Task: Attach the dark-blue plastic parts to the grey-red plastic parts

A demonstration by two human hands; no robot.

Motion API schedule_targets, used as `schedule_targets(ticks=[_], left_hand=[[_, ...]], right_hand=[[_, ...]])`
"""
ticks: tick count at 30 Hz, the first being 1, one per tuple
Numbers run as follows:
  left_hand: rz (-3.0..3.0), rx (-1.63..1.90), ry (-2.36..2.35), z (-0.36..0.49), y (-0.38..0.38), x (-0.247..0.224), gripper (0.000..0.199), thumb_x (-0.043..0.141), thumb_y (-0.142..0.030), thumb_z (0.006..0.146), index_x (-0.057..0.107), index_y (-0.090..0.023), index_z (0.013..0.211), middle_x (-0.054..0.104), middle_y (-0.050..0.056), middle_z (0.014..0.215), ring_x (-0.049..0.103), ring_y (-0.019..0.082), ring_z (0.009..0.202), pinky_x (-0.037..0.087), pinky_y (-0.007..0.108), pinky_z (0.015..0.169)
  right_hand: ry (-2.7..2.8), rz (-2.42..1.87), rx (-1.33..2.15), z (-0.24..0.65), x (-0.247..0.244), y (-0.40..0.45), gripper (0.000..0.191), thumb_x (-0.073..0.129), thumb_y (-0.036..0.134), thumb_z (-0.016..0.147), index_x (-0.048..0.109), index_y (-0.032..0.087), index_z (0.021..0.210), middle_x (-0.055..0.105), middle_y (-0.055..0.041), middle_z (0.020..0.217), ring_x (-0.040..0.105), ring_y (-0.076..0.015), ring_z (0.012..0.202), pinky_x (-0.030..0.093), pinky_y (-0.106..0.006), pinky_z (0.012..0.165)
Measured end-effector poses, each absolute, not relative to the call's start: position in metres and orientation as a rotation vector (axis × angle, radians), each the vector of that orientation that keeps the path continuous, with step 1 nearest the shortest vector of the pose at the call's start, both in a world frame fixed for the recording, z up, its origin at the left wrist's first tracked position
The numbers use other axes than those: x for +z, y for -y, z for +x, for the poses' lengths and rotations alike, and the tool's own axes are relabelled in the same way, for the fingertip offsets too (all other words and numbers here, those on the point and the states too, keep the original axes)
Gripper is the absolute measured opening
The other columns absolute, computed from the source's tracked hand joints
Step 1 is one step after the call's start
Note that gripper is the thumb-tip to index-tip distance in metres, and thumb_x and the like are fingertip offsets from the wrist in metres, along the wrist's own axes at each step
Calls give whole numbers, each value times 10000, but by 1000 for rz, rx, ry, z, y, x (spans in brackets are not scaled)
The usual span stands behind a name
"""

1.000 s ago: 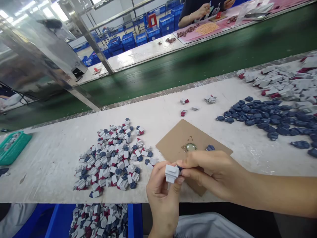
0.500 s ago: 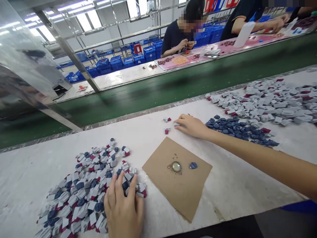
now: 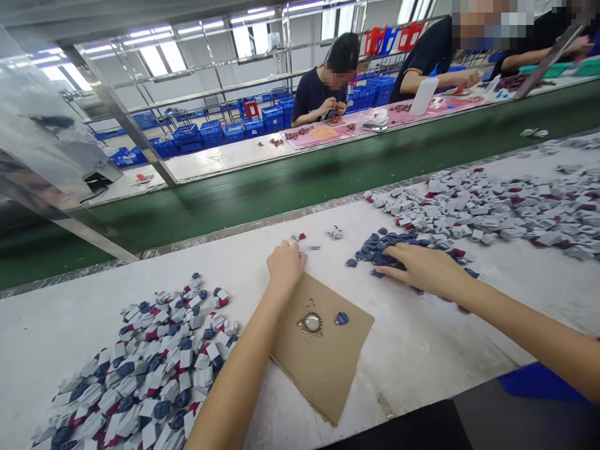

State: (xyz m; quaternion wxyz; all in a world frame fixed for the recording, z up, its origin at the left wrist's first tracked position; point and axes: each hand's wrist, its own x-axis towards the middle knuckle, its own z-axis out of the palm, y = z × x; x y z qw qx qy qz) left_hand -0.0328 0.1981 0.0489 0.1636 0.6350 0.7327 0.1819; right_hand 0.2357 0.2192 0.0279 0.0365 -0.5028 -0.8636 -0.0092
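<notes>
My left hand is at the far corner of a brown cardboard sheet, fingers curled beside a small grey-and-red piece. Its fingertips are mostly hidden, so what they grip cannot be made out. Over a pile of dark blue pieces reaches my right hand, its thumb and fingers apart, with nothing visibly held. On the cardboard lie an oval ornament with a pale stone, several tiny bits and one dark blue piece.
A heap of mixed grey, blue and red pieces spreads at left. Many grey-and-red pieces cover the right back. Another grey piece lies near the far edge. Beyond a green strip, co-workers sit at a second table.
My left hand has left the mixed heap and moved to the cardboard's far corner. The right hand has shifted right onto the blue pile, and a grey piece it held is no longer in its fingers.
</notes>
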Motion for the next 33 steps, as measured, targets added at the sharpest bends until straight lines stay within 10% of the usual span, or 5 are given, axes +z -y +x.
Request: schedule_targets(ticks=[6,17,27,33], left_hand=[[1522,836,-1895,-50,-185,43,172,565,-228,765,605,-166,920,608,88,992,583,222,912,415,404,857],[626,1342,-1390,-58,-78,58,425,660,-444,690,601,-184,1022,646,27,851,591,56,628,388,109,439],[433,1474,-1159,-50,-27,56,237,734,-220,655,639,-184,869,652,3,934,601,88,792,503,151,597],[265,1444,-1047,-51,-19,51,176,545,-326,823,520,-157,868,689,57,783,669,147,723,505,183,536]], right_hand=[[2723,-1379,20,252,18,-209,362,334,298,877,582,178,1112,636,-113,951,617,-206,697,423,-274,486],[2327,-1296,626,228,39,-187,194,513,370,799,589,198,845,658,-70,799,620,-200,668,497,-298,552],[2480,-985,1184,126,64,-139,324,422,351,875,548,189,1125,646,-54,832,590,-150,675,445,-245,546],[2421,-1024,1308,115,60,-135,199,483,361,842,548,192,924,627,-28,778,591,-151,693,442,-240,578]])
